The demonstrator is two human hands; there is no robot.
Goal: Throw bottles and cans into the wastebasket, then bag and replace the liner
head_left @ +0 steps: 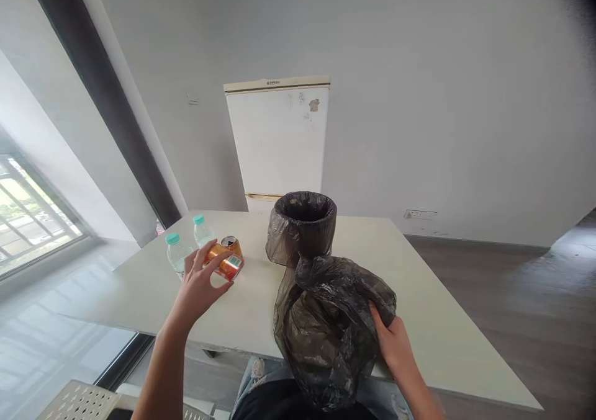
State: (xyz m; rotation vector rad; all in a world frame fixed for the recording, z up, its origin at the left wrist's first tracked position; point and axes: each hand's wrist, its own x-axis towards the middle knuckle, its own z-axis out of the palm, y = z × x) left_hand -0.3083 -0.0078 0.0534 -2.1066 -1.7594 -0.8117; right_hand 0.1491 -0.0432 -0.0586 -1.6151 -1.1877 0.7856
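My left hand (199,283) curls round an orange and red drink can (228,266), which is tilted, with a barcode facing me. Its fingers lie over the can's top side and the thumb is at its lower edge. Just behind stands a second orange can (231,244), upright and partly hidden. My right hand (393,342) grips the side of a crumpled black plastic bag (326,327) that hangs over the table's near edge above my lap. Part of the bag's opening faces up. Some right fingers are hidden in the plastic.
Two clear bottles with green caps, the nearer bottle (175,255) and the farther bottle (200,229), stand left of the cans. A bin lined with black plastic (302,231) is on the pale table (433,321). A white fridge (279,141) stands behind the table.
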